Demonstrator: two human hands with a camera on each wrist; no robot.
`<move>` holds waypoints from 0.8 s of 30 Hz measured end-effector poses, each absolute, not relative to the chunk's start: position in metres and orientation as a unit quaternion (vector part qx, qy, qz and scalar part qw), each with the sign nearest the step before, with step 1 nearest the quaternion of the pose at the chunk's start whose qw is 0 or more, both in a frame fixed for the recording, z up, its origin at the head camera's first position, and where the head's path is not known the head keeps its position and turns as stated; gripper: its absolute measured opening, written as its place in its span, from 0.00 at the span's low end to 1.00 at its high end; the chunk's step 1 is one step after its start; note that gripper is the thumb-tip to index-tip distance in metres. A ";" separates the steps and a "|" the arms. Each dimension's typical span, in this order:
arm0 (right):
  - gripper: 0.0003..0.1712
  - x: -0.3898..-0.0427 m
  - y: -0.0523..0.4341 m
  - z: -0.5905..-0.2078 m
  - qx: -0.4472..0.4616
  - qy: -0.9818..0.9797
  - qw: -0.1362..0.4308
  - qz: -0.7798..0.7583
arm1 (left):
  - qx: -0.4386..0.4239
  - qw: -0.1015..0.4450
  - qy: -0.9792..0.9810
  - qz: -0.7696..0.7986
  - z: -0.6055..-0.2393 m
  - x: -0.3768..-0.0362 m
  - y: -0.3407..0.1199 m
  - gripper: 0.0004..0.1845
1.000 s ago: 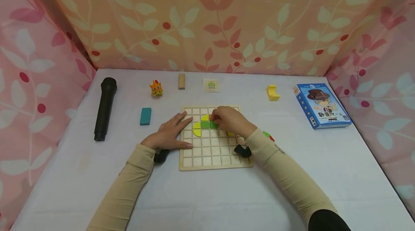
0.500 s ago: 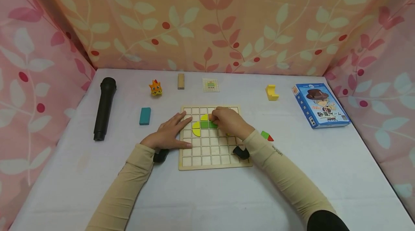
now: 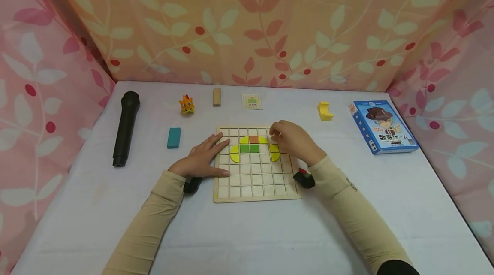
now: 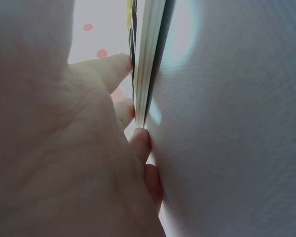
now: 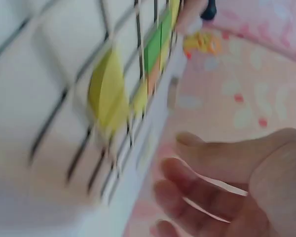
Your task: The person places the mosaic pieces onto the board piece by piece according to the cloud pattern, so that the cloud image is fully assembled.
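Note:
A wooden grid board (image 3: 254, 180) lies in the middle of the table. On its upper rows sit an orange square (image 3: 253, 139), two green squares (image 3: 248, 148) and yellow curved pieces (image 3: 234, 153) on both sides. My left hand (image 3: 215, 151) lies flat with straight fingers on the board's left edge; the left wrist view shows the fingers (image 4: 123, 118) against that edge (image 4: 145, 64). My right hand (image 3: 278, 134) hovers over the board's upper right corner, fingers loosely bent and holding nothing. In the blurred right wrist view the relaxed fingers (image 5: 197, 177) are apart from the board and its yellow piece (image 5: 106, 96).
A black microphone (image 3: 125, 128) lies at the left, a teal block (image 3: 174, 137) beside the board. Along the back stand an orange toy (image 3: 187, 105), a wooden block (image 3: 217, 96), a small card (image 3: 252, 101) and a yellow block (image 3: 325, 111). A blue box (image 3: 383, 125) lies at the right. Patterned curtains wall the table.
My right hand has drawn back to the right off the pieces, uncovering the orange square and the yellow pieces on the right. The left hand has stayed put.

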State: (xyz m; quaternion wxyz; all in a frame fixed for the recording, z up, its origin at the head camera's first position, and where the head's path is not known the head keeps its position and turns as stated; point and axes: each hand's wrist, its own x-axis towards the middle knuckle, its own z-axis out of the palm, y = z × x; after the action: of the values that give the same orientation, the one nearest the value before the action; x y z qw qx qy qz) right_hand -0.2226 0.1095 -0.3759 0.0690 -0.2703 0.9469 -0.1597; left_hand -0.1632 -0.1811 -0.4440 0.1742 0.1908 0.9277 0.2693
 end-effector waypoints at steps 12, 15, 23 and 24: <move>0.19 -0.214 0.194 -0.366 -0.151 0.958 0.230 -0.086 | 0.191 0.171 0.928 0.270 -0.444 -0.163 -0.181 0.55; 0.20 -0.209 0.203 -0.368 -0.139 0.950 0.264 -0.088 | 0.192 0.172 0.928 0.269 -0.442 -0.162 -0.180 0.54; 0.21 -0.198 0.207 -0.377 -0.135 0.946 0.272 -0.116 | 0.193 0.176 0.925 0.277 -0.428 -0.159 -0.178 0.54; 0.20 -0.198 0.208 -0.379 -0.138 0.947 0.264 -0.118 | 0.191 0.178 0.925 0.275 -0.427 -0.158 -0.178 0.54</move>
State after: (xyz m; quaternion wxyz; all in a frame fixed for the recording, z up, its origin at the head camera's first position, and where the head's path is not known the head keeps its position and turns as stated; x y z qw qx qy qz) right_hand -0.1980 0.2078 -0.3788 0.2642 -0.1378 0.9473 -0.1180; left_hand -0.1581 -0.1775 -0.4273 0.1783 0.1910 0.9254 0.2746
